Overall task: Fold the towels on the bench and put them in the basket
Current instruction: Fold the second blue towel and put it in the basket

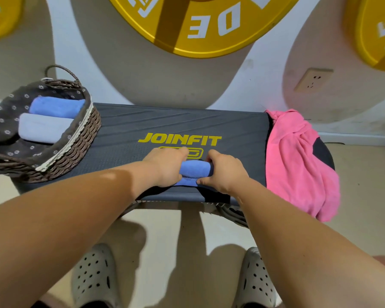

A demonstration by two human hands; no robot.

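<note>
A blue towel point(195, 172), rolled into a short thick roll, lies near the front edge of the dark bench point(142, 123). My left hand point(167, 166) grips its left end and my right hand point(223, 171) grips its right end; only the middle of the roll shows between them. A pink towel point(296, 161) hangs crumpled over the bench's right end. The woven basket point(85, 138) stands on the bench's left end and holds a rolled blue towel point(56, 107) and a rolled pale lilac towel point(42, 127).
Large yellow weight plates point(200, 25) lean on the wall behind the bench. A wall socket point(313, 80) sits at the right. My grey clogs point(93, 278) stand on the beige floor in front of the bench.
</note>
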